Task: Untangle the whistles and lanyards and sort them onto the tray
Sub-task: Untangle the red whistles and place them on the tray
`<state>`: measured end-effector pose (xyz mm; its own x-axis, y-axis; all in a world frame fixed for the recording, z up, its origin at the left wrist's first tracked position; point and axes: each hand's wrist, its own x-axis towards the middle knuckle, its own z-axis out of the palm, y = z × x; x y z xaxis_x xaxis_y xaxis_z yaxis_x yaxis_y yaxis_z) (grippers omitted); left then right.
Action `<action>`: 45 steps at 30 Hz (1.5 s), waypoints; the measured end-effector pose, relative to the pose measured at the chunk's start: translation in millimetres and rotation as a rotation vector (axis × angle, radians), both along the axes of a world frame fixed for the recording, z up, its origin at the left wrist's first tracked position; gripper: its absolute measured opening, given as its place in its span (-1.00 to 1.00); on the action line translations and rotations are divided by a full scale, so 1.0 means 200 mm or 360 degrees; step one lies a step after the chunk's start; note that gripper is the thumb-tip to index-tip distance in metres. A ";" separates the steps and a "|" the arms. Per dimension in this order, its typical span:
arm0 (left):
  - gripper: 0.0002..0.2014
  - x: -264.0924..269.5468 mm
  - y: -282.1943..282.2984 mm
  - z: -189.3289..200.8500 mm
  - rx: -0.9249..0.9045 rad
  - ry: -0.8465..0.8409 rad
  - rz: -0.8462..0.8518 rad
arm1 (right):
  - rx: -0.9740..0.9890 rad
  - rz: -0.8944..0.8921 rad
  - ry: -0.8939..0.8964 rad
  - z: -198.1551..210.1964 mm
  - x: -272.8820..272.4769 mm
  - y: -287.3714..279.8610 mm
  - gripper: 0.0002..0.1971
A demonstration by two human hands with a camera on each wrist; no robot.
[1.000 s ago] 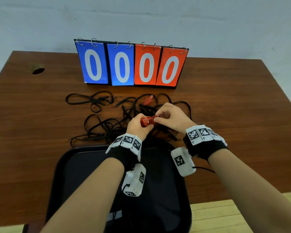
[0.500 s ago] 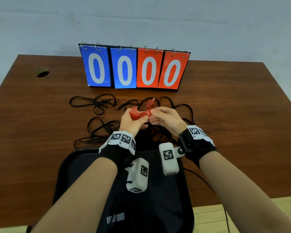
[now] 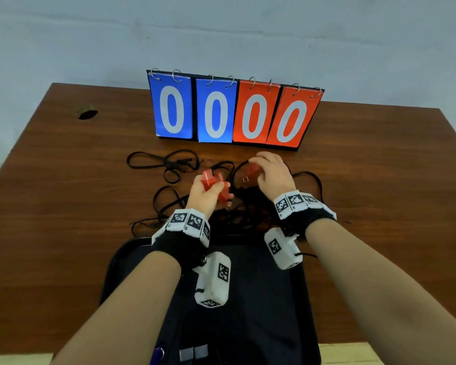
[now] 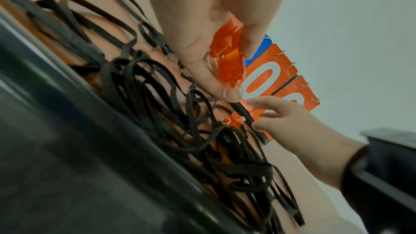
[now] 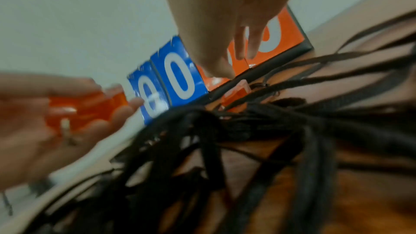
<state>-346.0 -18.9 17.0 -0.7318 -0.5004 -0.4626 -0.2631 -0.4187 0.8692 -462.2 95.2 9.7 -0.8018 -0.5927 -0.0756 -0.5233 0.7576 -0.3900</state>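
Head view puts the loose orange whistle right under your right hand, lying on the black lanyards on the worktop, just short of the scoreboard. In the left wrist view that whistle sits just below and inboard of the right fingertips, its split ring pointing back toward you and toward your left side; the fingers are spread and relaxed above it and I see no contact yet, so that grip stands apart with nothing in it. The whistle's long axis looks to run roughly from the ring end away toward the scoreboard, though it is small and partly hidden by a strap.

Your left hand is the farther one from it, off to the left across a short gap. Its grip is clamped on a bunch of orange whistles, thumb and fingers curled round them, rings hanging below the thumb tip.

My reading: the right hand should take it, coming straight down and pinching across the body. Lanyard loops cross close to it, so expect drag when it lifts. The tray lies nearer you than both grips.
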 end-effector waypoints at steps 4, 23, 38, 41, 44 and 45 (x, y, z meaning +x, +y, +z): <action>-0.81 0.04 -0.01 -0.03 0.0076 -0.0011 -0.0057 | 0.0426 0.0155 -0.0142 -0.05 -0.06 -0.05 -0.38; -0.75 0.15 0.17 0.06 0.0137 -0.0036 -0.0220 | -0.0873 -0.0495 -0.1246 0.14 0.39 0.12 -0.91; -0.57 0.36 0.42 0.10 0.0224 -0.0183 -0.0530 | -0.0989 -0.0564 -0.0941 0.12 0.78 0.37 -0.47; -0.58 0.42 0.47 0.10 0.0276 -0.0219 -0.0568 | -0.1031 -0.0589 -0.1019 0.09 0.83 0.43 -0.56; -0.62 0.47 0.51 0.08 0.0022 -0.0348 -0.0719 | -0.1004 -0.0612 -0.1118 0.08 0.86 0.50 -0.61; -0.63 0.49 0.52 0.06 -0.0112 -0.0385 -0.0769 | -0.0995 -0.0630 -0.1138 0.08 0.87 0.52 -0.61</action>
<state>-248.9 84.9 29.8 -0.7630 -0.1695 -0.6238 -0.6071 -0.1437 0.7816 -287.7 199.7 25.8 -0.8371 -0.3929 -0.3807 0.2292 0.3799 -0.8962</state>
